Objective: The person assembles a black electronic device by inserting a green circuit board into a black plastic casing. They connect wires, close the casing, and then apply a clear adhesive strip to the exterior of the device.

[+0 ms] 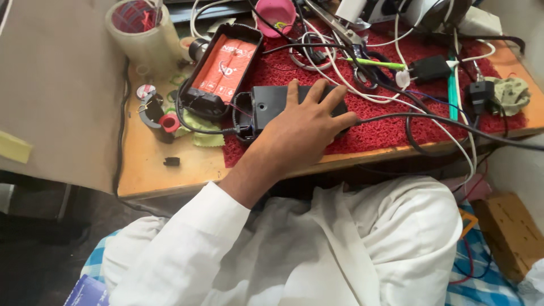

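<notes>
My left hand [306,124] lies palm down on a black rectangular box [269,105] on the red mat [385,127]. The fingers are spread over the box's far edge and the thumb wraps its right end. A white sleeve covers the forearm. A black cable [453,122] runs from the box's right end to the right, off the table. Wires at the box's left end lead to an open black case [224,71] holding an orange pack. My right hand is out of sight.
On the wooden table [170,175] a tape roll [139,28] stands at the back left and a pink bowl [276,14] at the back. Scissors [340,28], a green pen [374,62], black adapters [430,69] and tangled white cables crowd the mat. A wooden block [510,232] lies on the floor, right.
</notes>
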